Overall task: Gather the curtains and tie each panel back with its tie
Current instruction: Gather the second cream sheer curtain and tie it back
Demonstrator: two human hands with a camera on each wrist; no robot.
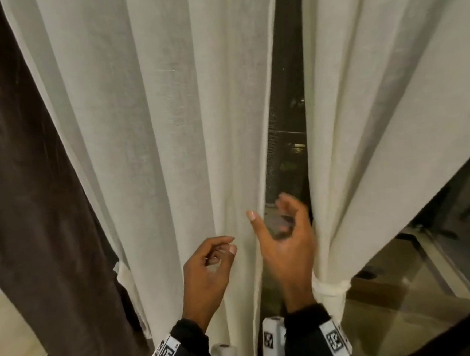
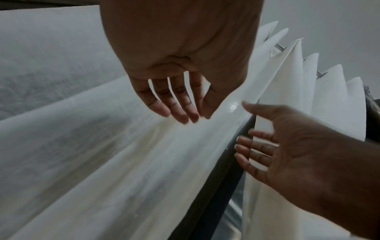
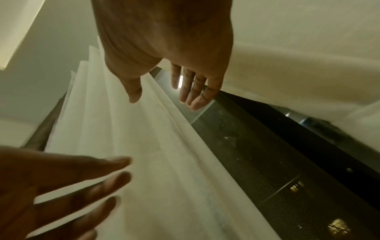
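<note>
Cream, loosely woven left curtain panel (image 1: 154,155) hangs ungathered through the frame's centre, both hands at its inner edge; the left hand (image 1: 207,274) hovers loosely curled, holding nothing, and the right hand (image 1: 285,238) is spread, empty, in the gap. The right cream panel (image 1: 376,112) is already cinched by its white tie (image 1: 330,288), lower right; grabbing only the hem could let the outer pleats slip free, and no tie for this panel is visible.

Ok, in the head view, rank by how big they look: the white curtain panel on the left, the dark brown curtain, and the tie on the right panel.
1. White left panel
2. Dark brown curtain
3. Tie
</note>
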